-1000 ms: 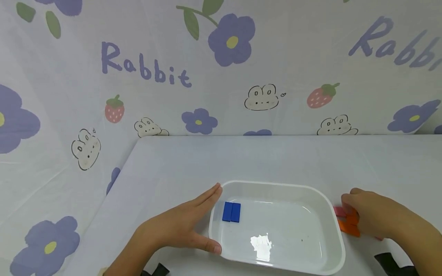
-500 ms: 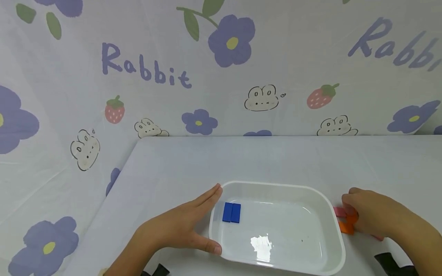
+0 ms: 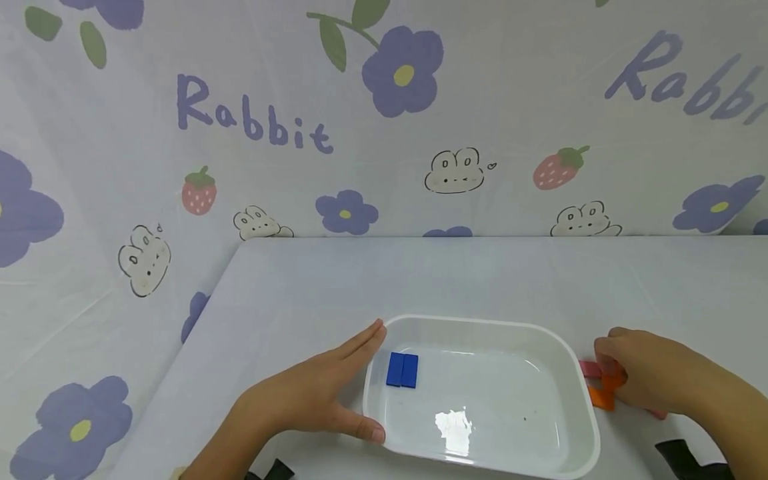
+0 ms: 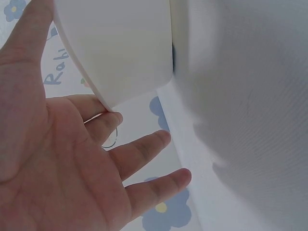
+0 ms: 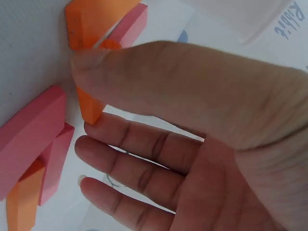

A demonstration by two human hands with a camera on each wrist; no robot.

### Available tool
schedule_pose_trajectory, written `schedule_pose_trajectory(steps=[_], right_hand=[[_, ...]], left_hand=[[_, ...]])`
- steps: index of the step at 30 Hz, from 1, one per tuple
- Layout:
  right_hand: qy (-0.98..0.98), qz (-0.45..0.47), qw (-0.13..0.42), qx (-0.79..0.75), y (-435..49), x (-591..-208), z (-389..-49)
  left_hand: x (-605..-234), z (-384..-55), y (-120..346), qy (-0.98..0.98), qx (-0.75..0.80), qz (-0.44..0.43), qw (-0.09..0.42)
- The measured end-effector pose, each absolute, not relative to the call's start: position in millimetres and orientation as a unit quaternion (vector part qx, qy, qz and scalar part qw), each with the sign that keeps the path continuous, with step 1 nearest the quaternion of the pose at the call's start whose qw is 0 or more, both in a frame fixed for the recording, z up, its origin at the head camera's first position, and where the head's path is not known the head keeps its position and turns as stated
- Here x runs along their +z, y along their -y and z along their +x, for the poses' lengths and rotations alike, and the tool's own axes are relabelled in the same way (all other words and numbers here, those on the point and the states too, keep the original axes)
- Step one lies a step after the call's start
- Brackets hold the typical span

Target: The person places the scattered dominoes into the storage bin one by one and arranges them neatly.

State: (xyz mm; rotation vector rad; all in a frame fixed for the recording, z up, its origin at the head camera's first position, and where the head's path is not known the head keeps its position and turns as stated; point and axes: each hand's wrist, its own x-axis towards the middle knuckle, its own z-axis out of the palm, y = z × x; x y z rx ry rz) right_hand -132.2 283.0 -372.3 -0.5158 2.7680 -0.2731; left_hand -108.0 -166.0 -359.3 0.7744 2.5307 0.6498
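My left hand (image 3: 306, 400) lies along the left end of a white plastic tray (image 3: 474, 320), thumb and fingers spread and nearly straight against its rim. In the left wrist view, fingertips (image 4: 115, 118) touch the tray's edge. Two blue rectangular blocks (image 3: 410, 371) lie side by side inside the tray at its left. Just right of the tray, my right hand (image 3: 651, 370) pinches an orange block (image 5: 90, 108) between thumb and forefinger; the thumb hides part of it. The other fingers reach out below it. A second orange block (image 5: 94, 24) and a pink block (image 5: 130, 24) lie close by.
More pink blocks (image 5: 31, 120) and another orange block (image 5: 26, 197) lie on the white table near the right hand, mostly hidden from the head view. A black strap piece (image 3: 687, 460) shows by the right forearm. Behind the table hangs a rabbit-print cloth (image 3: 492, 100).
The orange block in my right fingers has shifted a little, and more of a pink block shows below the hand. The left hand, tray and blue blocks hold their places.
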Motion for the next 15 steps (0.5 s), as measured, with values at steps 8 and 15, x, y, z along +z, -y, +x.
schedule_pose_trajectory(steps=[8, 15], right_hand=[[-0.972, -0.182, 0.127, -0.079, -282.2, -367.1, -130.6], [-0.971, -0.193, 0.108, -0.087, -284.2, -363.8, -130.1]], left_hand=[[-359.8, -107.1, 165.6, -0.909, 0.232, 0.279, 0.205], [-359.4, -107.5, 166.0, -0.909, 0.231, 0.282, 0.204]])
